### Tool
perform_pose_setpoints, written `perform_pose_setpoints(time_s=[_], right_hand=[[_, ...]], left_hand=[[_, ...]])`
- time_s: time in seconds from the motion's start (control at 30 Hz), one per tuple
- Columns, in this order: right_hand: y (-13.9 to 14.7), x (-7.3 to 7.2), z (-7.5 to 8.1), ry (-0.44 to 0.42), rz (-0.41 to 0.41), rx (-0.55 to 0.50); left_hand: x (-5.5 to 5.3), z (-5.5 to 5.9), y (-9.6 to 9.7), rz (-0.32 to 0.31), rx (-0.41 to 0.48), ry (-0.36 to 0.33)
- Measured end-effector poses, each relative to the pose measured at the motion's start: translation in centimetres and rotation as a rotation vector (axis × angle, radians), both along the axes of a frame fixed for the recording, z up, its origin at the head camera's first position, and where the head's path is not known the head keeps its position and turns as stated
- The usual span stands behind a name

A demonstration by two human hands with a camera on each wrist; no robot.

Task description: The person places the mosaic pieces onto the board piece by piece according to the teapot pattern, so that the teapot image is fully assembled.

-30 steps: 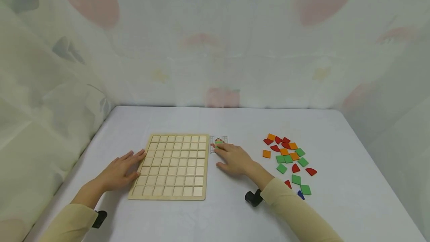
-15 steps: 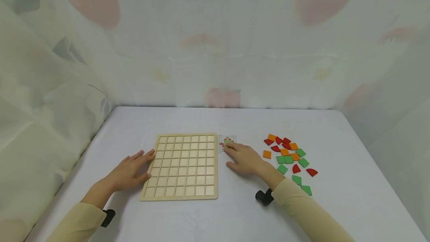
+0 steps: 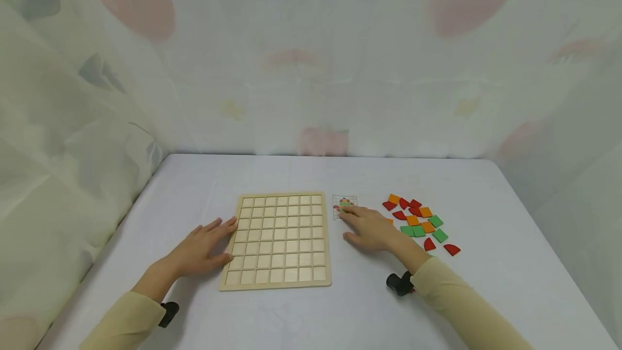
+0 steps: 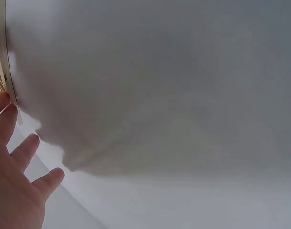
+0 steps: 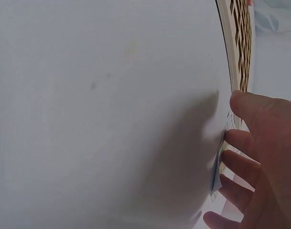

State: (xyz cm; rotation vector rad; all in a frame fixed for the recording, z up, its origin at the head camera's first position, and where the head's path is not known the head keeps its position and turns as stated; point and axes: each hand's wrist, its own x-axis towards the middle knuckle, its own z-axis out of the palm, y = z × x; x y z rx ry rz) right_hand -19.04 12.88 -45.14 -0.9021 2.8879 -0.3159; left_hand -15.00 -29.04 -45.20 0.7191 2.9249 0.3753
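A wooden board [image 3: 274, 287] with a grid of shallow square cells lies flat on the table. My left hand [image 3: 201, 247] touches its left edge with spread, fairly straight fingers. Just right of the board lies a small paper card [image 3: 352, 199] printed with a grid and a coloured picture. The fingertips of my right hand [image 3: 371, 229] rest on the card and cover part of it. In the right wrist view, the card [image 5: 216, 176] shows under my extended fingers, its edge lifted a little. The left wrist view shows my left fingers against the board's side [image 4: 7, 71].
To the right lie loose flat pieces: orange squares [image 3: 412, 220], green squares [image 3: 440, 235] and red quarter-circles [image 3: 452, 249], several of each. My right forearm [image 3: 452, 296] hides others. A white cloth covers the table [image 3: 510, 263]; patterned curtains [image 3: 311, 69] stand around it.
The board and the card have slid to the right, with both hands moving along with them. My right forearm now hides some green pieces that showed before.
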Motion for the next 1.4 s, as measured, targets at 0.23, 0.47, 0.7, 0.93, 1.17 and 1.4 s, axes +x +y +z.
perform_pose_setpoints(time_s=[0.23, 0.47, 0.7, 0.93, 1.17, 1.4], right_hand=[[1.1, 0.1, 0.1, 0.016, 0.015, -0.014], [2.4, 0.2, 0.0, 0.026, 0.013, -0.005], [3.7, 0.0, -0.2, 0.006, -0.018, -0.022], [4.5, -0.1, -0.2, 0.009, -0.023, -0.038], [5.3, -0.1, 0.0, -0.011, -0.022, -0.029], [5.9, -0.1, 0.2, -0.006, -0.005, -0.049]], left_hand=[[0.0, 0.3, 1.4, -0.035, 0.013, 0.003], [0.0, 0.6, 2.6, -0.057, 0.005, -0.008], [-0.2, 0.6, 3.7, -0.072, -0.015, -0.019], [-0.5, 0.7, 4.8, -0.091, -0.031, -0.023], [-0.5, 0.9, 5.9, -0.115, -0.029, -0.015], [-0.7, 0.6, 6.7, -0.101, -0.03, -0.034]])
